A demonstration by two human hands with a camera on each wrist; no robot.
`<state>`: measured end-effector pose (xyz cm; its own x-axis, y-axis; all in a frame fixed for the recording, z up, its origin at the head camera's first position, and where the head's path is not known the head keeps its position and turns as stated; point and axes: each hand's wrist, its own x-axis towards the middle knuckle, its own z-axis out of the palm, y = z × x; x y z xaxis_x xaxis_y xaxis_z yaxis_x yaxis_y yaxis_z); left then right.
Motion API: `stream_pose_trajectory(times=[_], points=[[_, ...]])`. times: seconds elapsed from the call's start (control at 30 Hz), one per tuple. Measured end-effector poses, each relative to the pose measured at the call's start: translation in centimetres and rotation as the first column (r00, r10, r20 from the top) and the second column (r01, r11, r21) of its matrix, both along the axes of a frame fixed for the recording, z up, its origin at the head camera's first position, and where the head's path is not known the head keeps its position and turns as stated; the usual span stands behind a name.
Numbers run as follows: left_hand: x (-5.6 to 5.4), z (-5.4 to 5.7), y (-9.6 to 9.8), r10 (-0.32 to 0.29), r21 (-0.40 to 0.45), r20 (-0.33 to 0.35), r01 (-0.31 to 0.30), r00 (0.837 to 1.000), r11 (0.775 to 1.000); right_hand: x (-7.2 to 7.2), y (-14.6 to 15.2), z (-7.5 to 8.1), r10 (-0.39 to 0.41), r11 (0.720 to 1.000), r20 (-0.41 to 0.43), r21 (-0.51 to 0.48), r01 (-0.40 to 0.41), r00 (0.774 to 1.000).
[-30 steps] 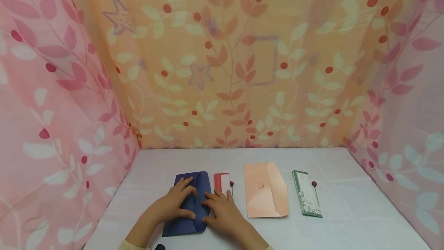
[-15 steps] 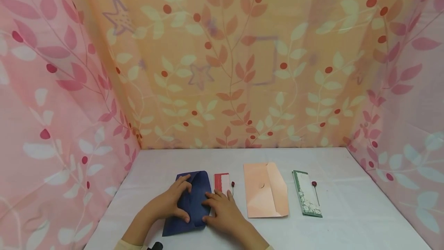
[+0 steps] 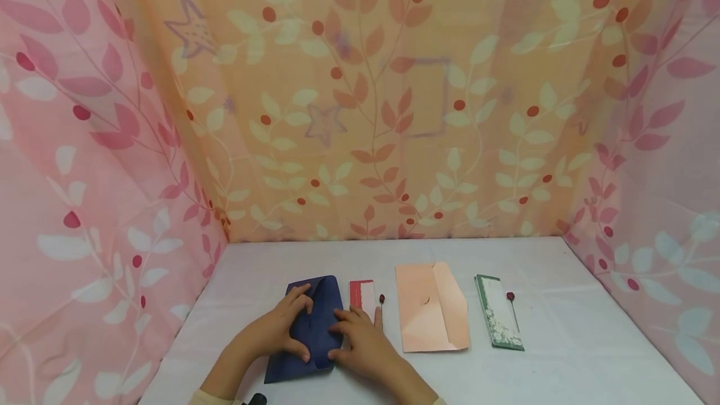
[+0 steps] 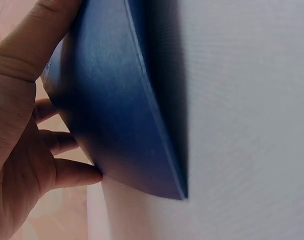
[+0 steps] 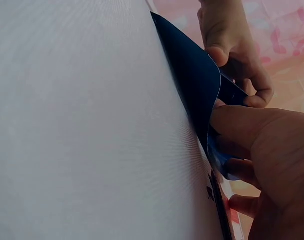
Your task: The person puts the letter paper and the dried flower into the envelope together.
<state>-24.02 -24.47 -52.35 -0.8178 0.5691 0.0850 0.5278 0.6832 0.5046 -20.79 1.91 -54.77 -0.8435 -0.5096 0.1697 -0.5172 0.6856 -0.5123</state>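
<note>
A dark blue envelope (image 3: 323,324) lies on the table's left part with its flap folded open to the right. My left hand (image 3: 275,333) grips its body, thumb and fingers spread apart across it. In the left wrist view the blue paper (image 4: 117,95) bows up, leaving a gap beneath its edge. With thumb and fingertips, my right hand (image 3: 365,342) holds the flap side. The right wrist view shows the curved envelope (image 5: 189,70) between both hands; some right fingertips are hidden behind it. Partly covered by my right hand is a red-and-white card (image 3: 360,292) bearing a small dark rose (image 3: 382,298).
Right of my hands lies a peach envelope (image 3: 416,311), flap open to the right. Farther right is a green-and-white floral card (image 3: 495,317) with another rose (image 3: 510,296). A black object (image 3: 257,399) shows at the front edge. Patterned curtains (image 3: 360,111) surround the white table (image 3: 585,330).
My left hand shifted slightly left, its thumb drawing back along the envelope, and the envelope's opening widened. The right hand stays nearly where it was.
</note>
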Motion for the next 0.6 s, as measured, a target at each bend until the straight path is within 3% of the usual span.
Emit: stream_pose_trajectory(times=[0.33,0.6], points=[[0.06,0.22,0.17,-0.018,-0.004,0.014,0.018,1.0,1.0,-0.16,-0.08,0.28,-0.02,1.0,-0.094,-0.014,0.019,0.995],[0.01,-0.14,0.31,-0.018,-0.004,0.009,0.018,1.0,1.0,-0.52,0.54,0.53,-0.236,0.97,-0.181,-0.107,0.219,0.955]])
